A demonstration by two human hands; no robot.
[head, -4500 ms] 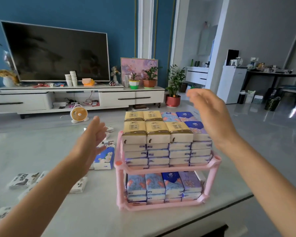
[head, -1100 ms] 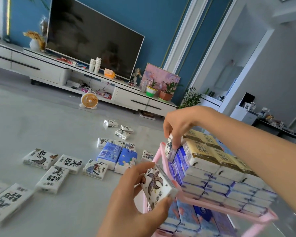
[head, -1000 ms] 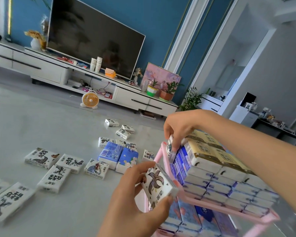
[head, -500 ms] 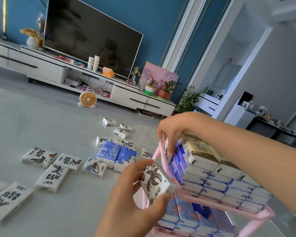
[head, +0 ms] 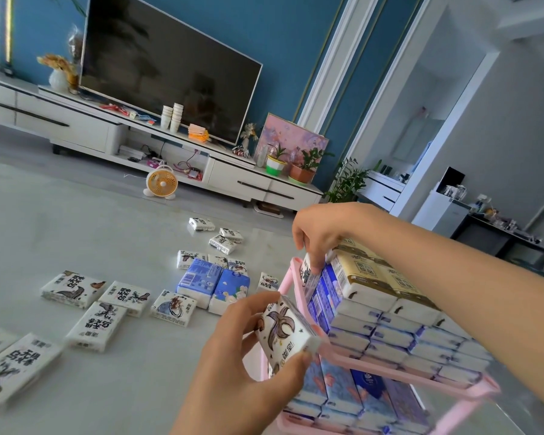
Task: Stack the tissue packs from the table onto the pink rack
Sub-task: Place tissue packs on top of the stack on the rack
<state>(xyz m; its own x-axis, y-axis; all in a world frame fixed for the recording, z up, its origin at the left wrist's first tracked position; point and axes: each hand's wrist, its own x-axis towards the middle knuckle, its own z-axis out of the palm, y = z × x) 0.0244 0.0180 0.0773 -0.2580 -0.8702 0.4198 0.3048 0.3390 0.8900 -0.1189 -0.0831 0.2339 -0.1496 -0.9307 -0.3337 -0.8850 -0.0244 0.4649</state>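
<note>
Head cam view, and I see the left hand gripping a white tissue pack at the pink rack corner, the right hand just beyond pinching a second pack wedged into the top tier, and loose packs further left.

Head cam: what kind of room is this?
Most likely a home living room: a large flat-screen TV on a long white media console, potted plants at its end, and a small fan in front.
</note>
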